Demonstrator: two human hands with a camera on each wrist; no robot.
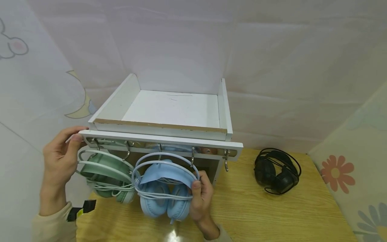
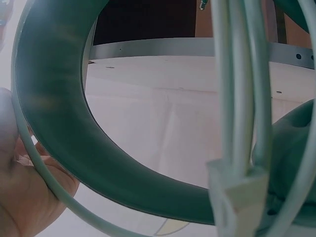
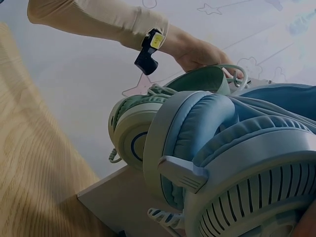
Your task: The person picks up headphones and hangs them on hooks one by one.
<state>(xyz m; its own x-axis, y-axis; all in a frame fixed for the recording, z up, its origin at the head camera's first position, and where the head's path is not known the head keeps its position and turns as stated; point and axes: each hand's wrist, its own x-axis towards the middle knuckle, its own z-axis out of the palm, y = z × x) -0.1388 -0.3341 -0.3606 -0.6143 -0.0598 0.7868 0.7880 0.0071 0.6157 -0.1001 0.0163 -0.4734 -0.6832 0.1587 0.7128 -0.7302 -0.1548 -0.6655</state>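
Blue headphones (image 1: 154, 201) with a looped cable are at the hook rail (image 1: 163, 138), their band by the middle hooks. My right hand (image 1: 201, 198) grips their right side, thumb in front. Whether a hook bears their band cannot be told. At the rail's left end, my left hand (image 1: 61, 156) holds the board between thumb and fingers. Green headphones (image 1: 105, 169) hang beside it from the left hooks; their band (image 2: 47, 98) fills much of the left wrist view. In the right wrist view, a blue ear cup (image 3: 252, 182) covers most of my right hand.
Behind the rail stands a white open-topped shelf (image 1: 169, 107) with low side walls. A bare metal hook (image 1: 226, 160) sits at the rail's right end. Black headphones (image 1: 276, 173) with a coiled cable lie on the wooden table (image 1: 257, 215) to the right.
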